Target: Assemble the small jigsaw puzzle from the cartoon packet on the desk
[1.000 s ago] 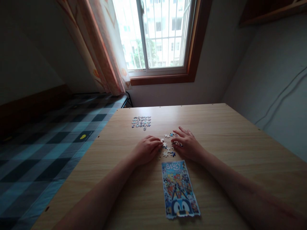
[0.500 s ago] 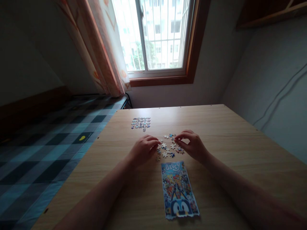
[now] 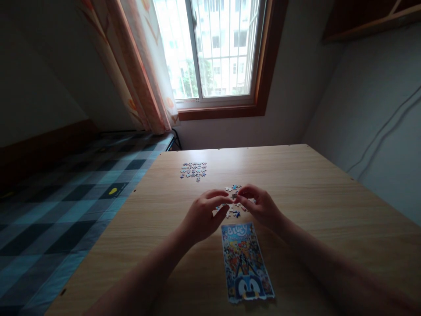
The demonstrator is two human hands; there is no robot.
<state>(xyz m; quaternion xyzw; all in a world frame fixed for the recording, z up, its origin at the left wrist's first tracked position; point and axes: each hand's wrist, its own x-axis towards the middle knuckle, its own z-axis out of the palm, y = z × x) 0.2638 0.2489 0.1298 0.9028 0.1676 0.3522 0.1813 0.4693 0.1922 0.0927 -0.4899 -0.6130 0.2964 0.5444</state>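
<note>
My right hand (image 3: 258, 202) pinches a small dark puzzle piece (image 3: 234, 196) between thumb and fingertips, just above the loose pieces. My left hand (image 3: 208, 213) reaches in from the other side, its thumb and fingers apart, the fingertips close to that piece; whether they touch it I cannot tell. Beneath and between both hands lie several loose puzzle pieces (image 3: 237, 214), white, blue and brown, partly hidden by the fingers. Farther back on the left is a block of puzzle pieces laid in rows (image 3: 193, 170), with one piece sticking out at its near edge.
A colourful Bluey picture sheet (image 3: 247, 263) with a torn near edge lies in front of the hands on the wooden table (image 3: 315, 188). To the left is a bed with a checked cover (image 3: 82, 210). A window (image 3: 226, 48) and curtain (image 3: 134, 66) are behind.
My left hand has moved right and come close to my right hand, which has shifted slightly left. A dark piece now shows at the right fingertips. The rowed pieces and the sheet stay put.
</note>
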